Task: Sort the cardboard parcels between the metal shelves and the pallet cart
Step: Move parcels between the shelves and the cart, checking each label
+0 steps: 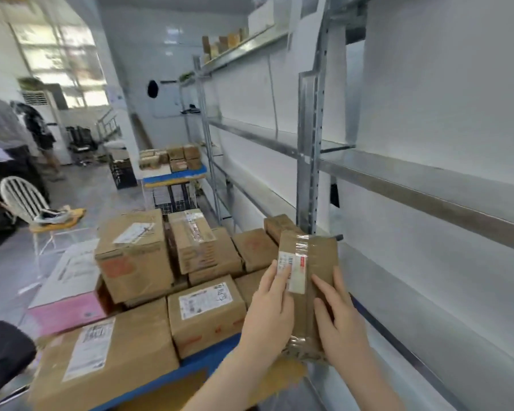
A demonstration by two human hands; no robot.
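Small taped parcel [318, 256] is held roughly upright in both hands over the right edge of the pallet cart [211, 358]. It sits just beside the upright [307, 149] of the metal shelves [413, 176]. Can't tell if it touches anything below, because its bottom end is hidden behind the hands.

Handling, my read:
- Light: it's small and carried on the fingers with no visible strain.
- The cardboard looks stiff enough to squeeze across the narrow sides.
- Clear tape [300, 243] across the top and the crinkled wrap at the bottom look slick. Take hold on bare cardboard at the opposing long edges, not on the tape.
- Shipping label [298, 274] faces the camera. Worth keeping it readable when the parcel is placed.

Hands:
- Left hand [267, 312] grips the left edge, fingers wrapped onto the front face with tips over the label.
- Right hand [341, 324] grips the right side, two digits spread on the front face and the rest round the edge.
- Both forearms come up from the bottom of frame, wrists roughly straight, palms turned toward each other.

Other parcels [134, 253] sit stacked on the cart deck, left of the held one.
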